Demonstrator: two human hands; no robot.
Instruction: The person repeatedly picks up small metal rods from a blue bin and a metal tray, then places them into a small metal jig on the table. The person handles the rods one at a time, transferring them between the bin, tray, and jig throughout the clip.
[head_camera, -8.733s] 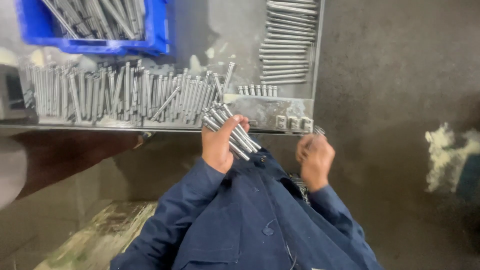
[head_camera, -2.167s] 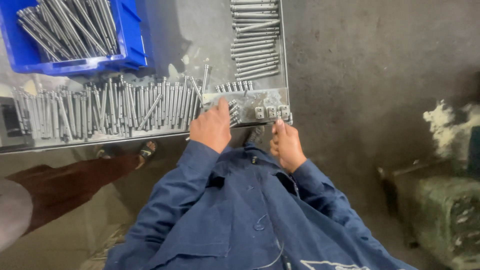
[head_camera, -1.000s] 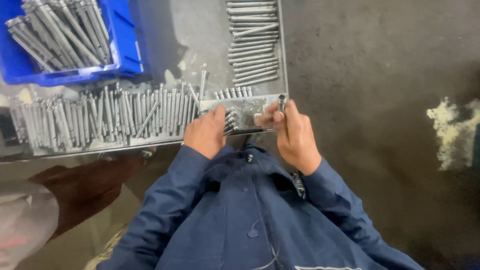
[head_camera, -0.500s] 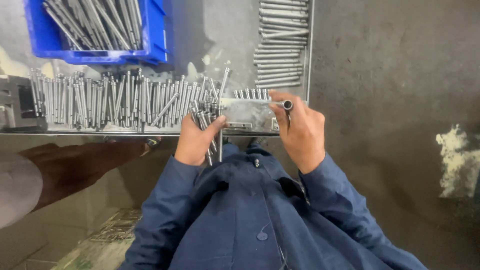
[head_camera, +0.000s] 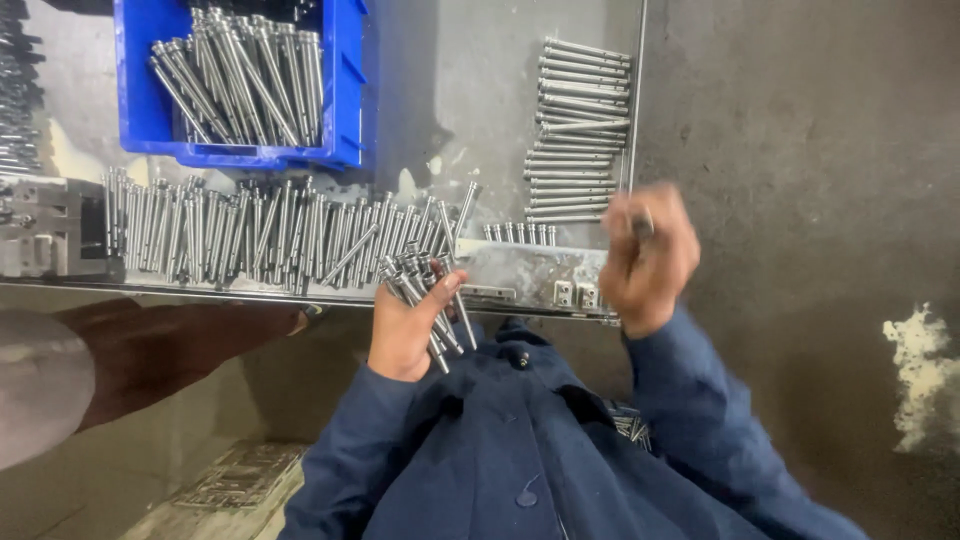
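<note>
My left hand (head_camera: 402, 330) grips a bundle of long steel bolts (head_camera: 430, 295) at the front edge of the metal table (head_camera: 470, 110). My right hand (head_camera: 648, 258), blurred by motion, is raised near the table's right edge and pinches a single bolt (head_camera: 640, 222) between its fingers. A neat stack of finished bolts (head_camera: 580, 130) lies at the table's right side, just above my right hand. A row of loose bolts (head_camera: 270, 230) stretches along the front of the table, left of my left hand.
A blue plastic bin (head_camera: 245, 80) full of bolts stands at the back. Small metal blocks (head_camera: 575, 293) and a short row of small sleeves (head_camera: 520, 233) sit at the front edge. A metal fixture (head_camera: 40, 225) is at the far left. Grey concrete floor (head_camera: 820, 200) lies to the right.
My right hand has left the flat metal piece at the table front and swung up to the right with one bolt. My left hand keeps its bundle.
</note>
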